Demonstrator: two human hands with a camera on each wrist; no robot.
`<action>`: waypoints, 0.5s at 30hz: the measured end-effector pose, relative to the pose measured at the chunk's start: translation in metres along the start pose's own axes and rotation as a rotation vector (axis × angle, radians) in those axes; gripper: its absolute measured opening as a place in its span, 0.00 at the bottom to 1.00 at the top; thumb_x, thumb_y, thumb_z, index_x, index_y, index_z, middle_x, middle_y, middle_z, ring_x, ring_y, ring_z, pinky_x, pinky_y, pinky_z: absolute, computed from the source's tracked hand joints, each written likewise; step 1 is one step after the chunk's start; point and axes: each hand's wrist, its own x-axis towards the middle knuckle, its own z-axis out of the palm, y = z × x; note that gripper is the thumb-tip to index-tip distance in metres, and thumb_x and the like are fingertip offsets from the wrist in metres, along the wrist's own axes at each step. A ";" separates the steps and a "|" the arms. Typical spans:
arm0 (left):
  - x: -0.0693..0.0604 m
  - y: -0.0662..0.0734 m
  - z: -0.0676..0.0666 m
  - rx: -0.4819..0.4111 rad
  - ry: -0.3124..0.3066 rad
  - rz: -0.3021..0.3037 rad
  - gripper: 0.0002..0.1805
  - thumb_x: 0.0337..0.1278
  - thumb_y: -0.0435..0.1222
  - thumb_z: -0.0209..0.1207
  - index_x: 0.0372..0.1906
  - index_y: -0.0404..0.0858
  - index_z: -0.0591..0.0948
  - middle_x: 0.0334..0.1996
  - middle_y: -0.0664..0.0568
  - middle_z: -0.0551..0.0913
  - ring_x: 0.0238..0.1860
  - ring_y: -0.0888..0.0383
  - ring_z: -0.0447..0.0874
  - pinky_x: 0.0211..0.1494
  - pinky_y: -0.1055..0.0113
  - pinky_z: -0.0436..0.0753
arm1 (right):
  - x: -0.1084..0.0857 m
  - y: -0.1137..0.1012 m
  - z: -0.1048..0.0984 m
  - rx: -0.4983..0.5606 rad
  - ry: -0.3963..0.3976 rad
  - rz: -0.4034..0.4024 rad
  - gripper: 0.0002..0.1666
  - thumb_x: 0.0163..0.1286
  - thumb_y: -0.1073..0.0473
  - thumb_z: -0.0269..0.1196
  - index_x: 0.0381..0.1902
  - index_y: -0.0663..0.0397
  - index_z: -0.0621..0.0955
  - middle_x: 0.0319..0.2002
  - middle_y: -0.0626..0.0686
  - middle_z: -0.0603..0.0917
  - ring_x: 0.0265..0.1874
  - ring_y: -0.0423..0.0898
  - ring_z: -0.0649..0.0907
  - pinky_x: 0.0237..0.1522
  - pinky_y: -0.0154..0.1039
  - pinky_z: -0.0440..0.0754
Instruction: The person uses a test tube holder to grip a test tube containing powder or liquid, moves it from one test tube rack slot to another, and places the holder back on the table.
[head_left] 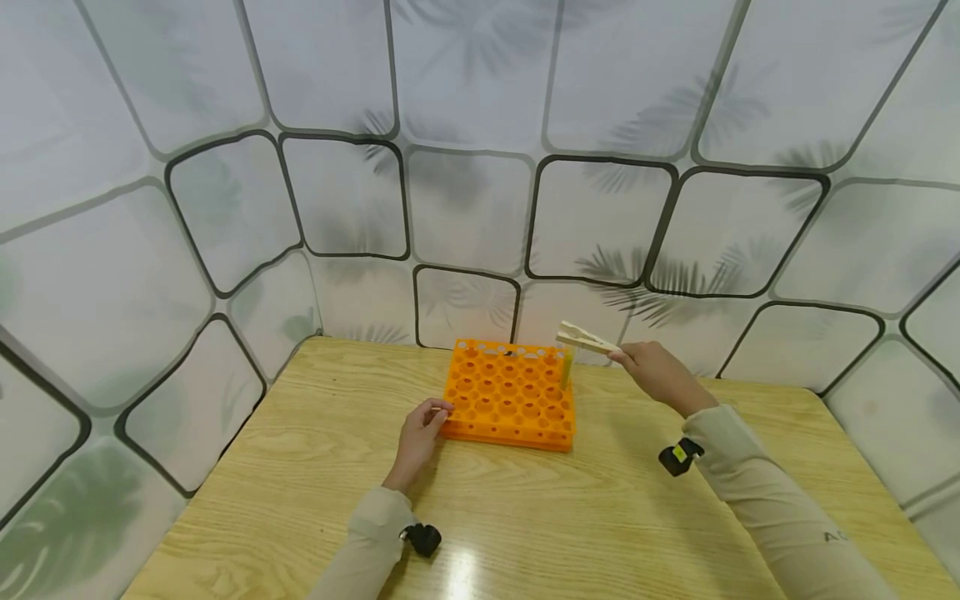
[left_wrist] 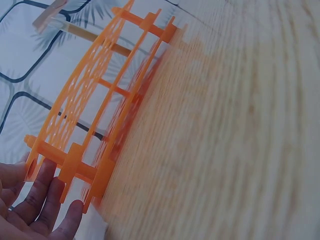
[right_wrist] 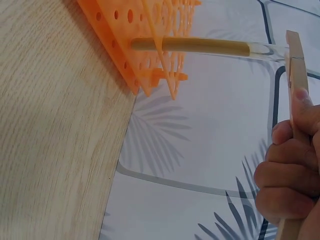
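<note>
An orange test tube rack (head_left: 510,396) stands on the table. My left hand (head_left: 420,437) holds its left end; in the left wrist view the fingers (left_wrist: 52,200) are curled round the rack's end (left_wrist: 65,155). My right hand (head_left: 663,375) grips a wooden test tube clamp (head_left: 588,340). The clamp's jaws are round the top of a glass tube with yellow-brown liquid (head_left: 567,371). In the right wrist view the tube (right_wrist: 200,46) passes through the upper plate of the rack (right_wrist: 112,45), its lower end inside the rack. The right fingers (right_wrist: 285,175) wrap the clamp's handle.
The wooden table (head_left: 300,467) extends on both sides and in front of the rack. Close behind the rack hangs a white curtain (head_left: 465,208) with dark outlined shapes and leaf shadows. It also surrounds the table at left and right.
</note>
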 end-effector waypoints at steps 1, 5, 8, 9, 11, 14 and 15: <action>0.000 0.000 0.000 0.002 0.001 -0.001 0.12 0.68 0.30 0.48 0.44 0.26 0.78 0.45 0.33 0.80 0.47 0.45 0.78 0.52 0.54 0.78 | 0.000 0.000 0.000 0.001 -0.002 0.002 0.31 0.77 0.45 0.40 0.46 0.63 0.80 0.19 0.49 0.73 0.30 0.48 0.80 0.47 0.57 0.75; 0.002 -0.003 0.000 0.000 0.000 -0.005 0.11 0.68 0.30 0.47 0.44 0.26 0.78 0.45 0.33 0.80 0.47 0.44 0.78 0.52 0.53 0.78 | 0.000 0.001 0.001 0.014 -0.008 0.005 0.31 0.77 0.45 0.40 0.45 0.63 0.80 0.18 0.50 0.72 0.27 0.45 0.78 0.46 0.56 0.76; 0.002 -0.004 0.000 0.003 -0.003 -0.006 0.11 0.67 0.29 0.47 0.44 0.26 0.78 0.45 0.32 0.79 0.47 0.44 0.78 0.51 0.54 0.78 | 0.000 0.000 0.002 0.017 -0.016 0.005 0.31 0.77 0.45 0.40 0.46 0.64 0.80 0.19 0.49 0.73 0.28 0.46 0.79 0.46 0.56 0.76; 0.002 -0.004 0.000 0.003 -0.004 -0.004 0.11 0.68 0.29 0.47 0.44 0.26 0.78 0.45 0.32 0.79 0.47 0.44 0.78 0.50 0.54 0.78 | 0.000 0.000 0.002 0.021 -0.019 0.005 0.31 0.76 0.45 0.40 0.46 0.64 0.80 0.19 0.50 0.73 0.28 0.46 0.79 0.46 0.56 0.76; 0.002 -0.004 0.000 0.014 -0.005 -0.004 0.12 0.68 0.30 0.48 0.44 0.26 0.78 0.45 0.33 0.80 0.46 0.45 0.78 0.49 0.57 0.78 | 0.000 0.000 0.002 0.022 -0.026 0.006 0.31 0.76 0.45 0.40 0.46 0.64 0.80 0.19 0.50 0.73 0.28 0.45 0.79 0.46 0.55 0.76; 0.001 -0.004 0.000 0.019 0.000 -0.008 0.12 0.68 0.31 0.48 0.44 0.27 0.78 0.45 0.34 0.80 0.46 0.48 0.78 0.48 0.61 0.78 | 0.001 0.000 0.003 0.023 -0.030 0.008 0.30 0.76 0.45 0.40 0.46 0.63 0.80 0.19 0.50 0.73 0.26 0.44 0.78 0.45 0.55 0.76; 0.001 -0.004 0.000 0.024 0.002 -0.004 0.12 0.68 0.31 0.48 0.44 0.27 0.78 0.45 0.34 0.80 0.45 0.49 0.79 0.48 0.61 0.78 | 0.001 0.000 0.003 0.022 -0.031 0.008 0.30 0.76 0.45 0.40 0.46 0.63 0.80 0.19 0.50 0.73 0.26 0.44 0.78 0.45 0.55 0.76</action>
